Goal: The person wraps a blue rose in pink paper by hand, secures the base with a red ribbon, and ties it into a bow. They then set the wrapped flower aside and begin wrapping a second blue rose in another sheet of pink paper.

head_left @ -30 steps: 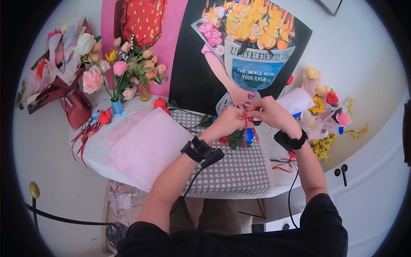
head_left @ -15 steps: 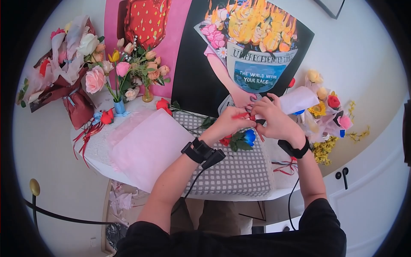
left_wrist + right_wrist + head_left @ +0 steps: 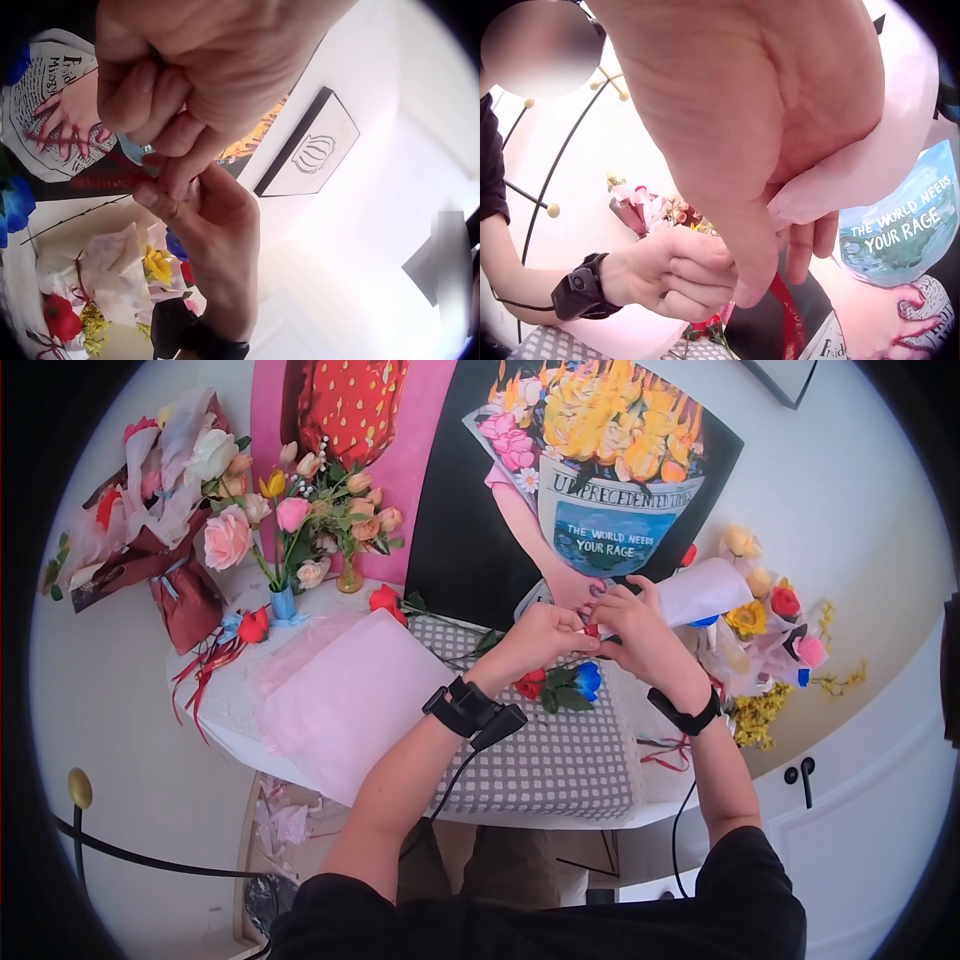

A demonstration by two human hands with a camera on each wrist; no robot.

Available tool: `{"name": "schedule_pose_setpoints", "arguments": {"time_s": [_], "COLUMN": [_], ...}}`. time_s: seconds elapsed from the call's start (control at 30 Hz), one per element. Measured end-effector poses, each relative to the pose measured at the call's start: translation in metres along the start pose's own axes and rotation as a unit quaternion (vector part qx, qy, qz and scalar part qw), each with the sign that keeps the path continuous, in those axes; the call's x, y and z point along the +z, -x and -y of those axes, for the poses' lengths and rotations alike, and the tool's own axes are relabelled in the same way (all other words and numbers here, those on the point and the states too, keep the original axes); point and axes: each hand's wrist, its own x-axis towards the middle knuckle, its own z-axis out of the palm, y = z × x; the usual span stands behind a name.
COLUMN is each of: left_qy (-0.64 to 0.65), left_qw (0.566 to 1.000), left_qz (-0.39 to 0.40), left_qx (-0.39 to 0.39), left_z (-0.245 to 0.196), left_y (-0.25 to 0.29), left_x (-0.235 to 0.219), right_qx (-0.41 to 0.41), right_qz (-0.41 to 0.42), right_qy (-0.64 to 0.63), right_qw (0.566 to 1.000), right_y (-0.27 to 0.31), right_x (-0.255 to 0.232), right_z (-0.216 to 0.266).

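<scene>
A narrow red ribbon (image 3: 788, 315) runs between both hands, pinched at the fingertips. In the head view my left hand (image 3: 540, 642) holds it from the left, its lower fingers curled in. My right hand (image 3: 645, 638) meets it from the right, thumb and fingertips pinching the ribbon. Much of the ribbon is hidden by the fingers. Pale paper (image 3: 900, 142) passes close behind my right hand, and in the head view this rolled paper (image 3: 708, 592) extends to its right. Just below the hands lie a blue rose (image 3: 587, 680) and a red rose (image 3: 530, 683) with green leaves.
Pale pink wrapping sheets (image 3: 345, 700) lie left on a checked cloth (image 3: 540, 770). A wrapped bouquet (image 3: 185, 595) and small vases with flowers (image 3: 283, 603) stand at the left. More wrapped flowers (image 3: 765, 625) are at the right. A poster (image 3: 450, 520) leans behind the hands.
The red ribbon's tails hung over the blue rose a second ago; now the ribbon is drawn up between the fingers and the rose shows fully. My right hand has closed in on the left.
</scene>
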Motion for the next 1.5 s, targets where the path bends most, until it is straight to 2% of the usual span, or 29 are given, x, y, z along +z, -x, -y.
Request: {"name": "schedule_pose_setpoints", "arguments": {"time_s": [0.07,0.13,0.3,0.37,0.57,0.9,1.0,1.07,1.1,1.17,1.23,1.3,1.33,1.4,1.43,1.5], "left_qy": [-0.002,0.004,-0.011,-0.014,-0.009,-0.043,-0.046,-0.044,-0.038,-0.032,-0.053,-0.037,-0.024,-0.025,-0.023,-0.027], "left_qw": [1.0,1.0,1.0,1.0,1.0,0.998,0.998,0.998,0.999,0.999,0.998,0.998,0.999,0.999,0.999,0.998], "left_qz": [-0.002,0.006,0.002,-0.001,0.009,0.038,0.038,0.036,0.037,0.036,0.038,0.038,0.038,0.037,0.038,0.04], "left_qx": [-0.026,-0.002,-0.001,-0.001,-0.007,-0.013,-0.011,-0.013,-0.012,-0.013,-0.026,-0.022,-0.017,-0.015,-0.016,-0.03], "left_z": [-0.002,0.007,0.004,0.002,-0.004,0.007,0.005,0.003,0.001,-0.003,-0.006,0.001,0.003,-0.001,-0.002,-0.004], "left_y": [0.001,-0.004,-0.002,0.0,0.003,-0.002,0.0,0.001,0.002,0.004,0.005,0.002,0.001,0.002,0.003,0.006], "left_x": [0.0,0.0,0.005,0.007,0.01,0.01,0.011,0.013,0.015,0.015,0.014,0.011,0.01,0.01,0.011,0.013], "right_qx": [0.003,0.005,0.003,-0.001,0.006,0.025,-0.006,-0.016,-0.016,0.016,0.004,0.042,0.136,0.334,0.336,0.228], "right_qz": [-0.009,-0.008,-0.031,-0.002,0.017,0.028,0.0,-0.169,-0.169,-0.266,-0.349,-0.44,-0.453,-0.289,-0.29,-0.335], "right_qy": [-0.017,-0.012,-0.027,-0.046,-0.071,-0.06,-0.029,0.027,0.027,-0.035,-0.022,-0.119,-0.188,-0.295,-0.296,-0.307], "right_qw": [1.0,1.0,0.999,0.999,0.997,0.997,1.0,0.985,0.985,0.963,0.937,0.889,0.861,0.847,0.846,0.861], "right_y": [0.002,0.003,0.008,0.009,0.01,0.013,0.014,0.014,0.014,0.019,0.058,0.085,0.089,0.105,0.1,0.083], "right_x": [0.002,0.002,-0.001,-0.006,-0.001,-0.01,-0.012,-0.009,-0.015,-0.029,-0.002,0.043,0.064,0.099,0.114,0.132], "right_z": [-0.003,-0.002,0.001,0.001,-0.009,0.002,0.009,0.018,0.025,0.043,0.026,0.023,0.028,0.014,0.008,0.001]}}
